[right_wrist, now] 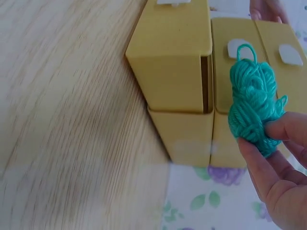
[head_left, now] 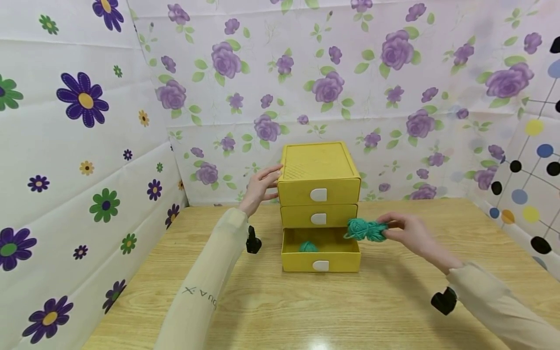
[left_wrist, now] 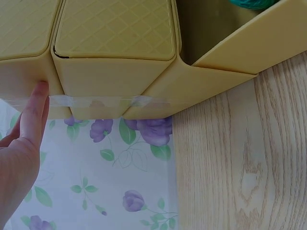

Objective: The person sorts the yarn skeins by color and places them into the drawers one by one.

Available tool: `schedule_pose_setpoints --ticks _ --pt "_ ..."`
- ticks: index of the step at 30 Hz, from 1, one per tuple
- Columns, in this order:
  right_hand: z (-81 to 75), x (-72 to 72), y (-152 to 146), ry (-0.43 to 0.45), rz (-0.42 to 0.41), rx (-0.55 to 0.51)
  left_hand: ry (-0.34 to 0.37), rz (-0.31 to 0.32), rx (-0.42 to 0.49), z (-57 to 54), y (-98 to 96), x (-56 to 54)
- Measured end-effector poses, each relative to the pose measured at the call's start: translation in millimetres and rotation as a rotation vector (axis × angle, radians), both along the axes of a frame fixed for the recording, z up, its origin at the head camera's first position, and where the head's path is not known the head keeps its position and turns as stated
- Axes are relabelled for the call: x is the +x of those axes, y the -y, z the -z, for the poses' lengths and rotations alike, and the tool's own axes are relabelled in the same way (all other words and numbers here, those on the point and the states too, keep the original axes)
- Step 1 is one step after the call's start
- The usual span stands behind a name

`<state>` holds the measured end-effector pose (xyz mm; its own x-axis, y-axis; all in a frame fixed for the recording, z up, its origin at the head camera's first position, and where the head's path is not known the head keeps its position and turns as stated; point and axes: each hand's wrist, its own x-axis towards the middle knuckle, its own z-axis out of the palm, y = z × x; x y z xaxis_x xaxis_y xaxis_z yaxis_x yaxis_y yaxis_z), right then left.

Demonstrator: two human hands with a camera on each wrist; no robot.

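Observation:
A yellow three-drawer box (head_left: 318, 190) stands on the table near the back wall, its bottom drawer (head_left: 292, 263) pulled out. Inside that drawer lies a green ball of yarn (head_left: 308, 247). My right hand (head_left: 409, 234) pinches a green skein of yarn (right_wrist: 254, 103) between thumb and fingers, beside the box and a little above the open drawer's right edge. Against the upper left side of the box, my left hand (head_left: 260, 188) rests with its fingers extended; one fingertip touches that side in the left wrist view. The two upper drawers are closed.
The wooden table (head_left: 280, 311) runs forward from the box. Flowered cloth (head_left: 245, 97) hangs behind it, with patterned cloth at both sides. Each drawer front carries a white tab (head_left: 321, 265). A black wrist device (head_left: 444, 300) sits below each sleeve.

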<state>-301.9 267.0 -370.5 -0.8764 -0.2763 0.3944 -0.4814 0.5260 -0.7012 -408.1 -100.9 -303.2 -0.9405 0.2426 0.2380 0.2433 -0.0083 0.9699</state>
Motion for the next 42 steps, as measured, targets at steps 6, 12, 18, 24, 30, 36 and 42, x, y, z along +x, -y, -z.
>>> schedule_pose_setpoints --ticks 6,12,18,24,30,36,42 --pt "-1.1 -1.8 18 0.018 -0.048 -0.022 -0.001 -0.009 0.002 0.3 1.1 0.6" --pt "0.2 -7.2 34 0.018 -0.087 -0.031 -0.004 -0.01 0.003 1.0 2.4 1.1" --pt "4.0 -13.5 47 -0.021 -0.108 -0.031 -0.004 -0.011 0.008 0.2 1.7 1.7" --pt "8.6 -17.7 54 -0.034 -0.101 -0.013 0.005 -0.007 0.021 -0.3 0.2 2.0" --pt "8.0 -17.5 57 0.024 -0.123 -0.026 0.003 -0.005 0.018 -0.4 0.1 2.0" --pt "0.6 -13.1 61 0.13 -0.173 -0.094 0.002 -0.005 0.025 -0.5 0.3 0.5" --pt "-10.7 -3.5 64 0.13 -0.171 -0.132 0.004 -0.008 0.023 0.5 0.5 -0.4"
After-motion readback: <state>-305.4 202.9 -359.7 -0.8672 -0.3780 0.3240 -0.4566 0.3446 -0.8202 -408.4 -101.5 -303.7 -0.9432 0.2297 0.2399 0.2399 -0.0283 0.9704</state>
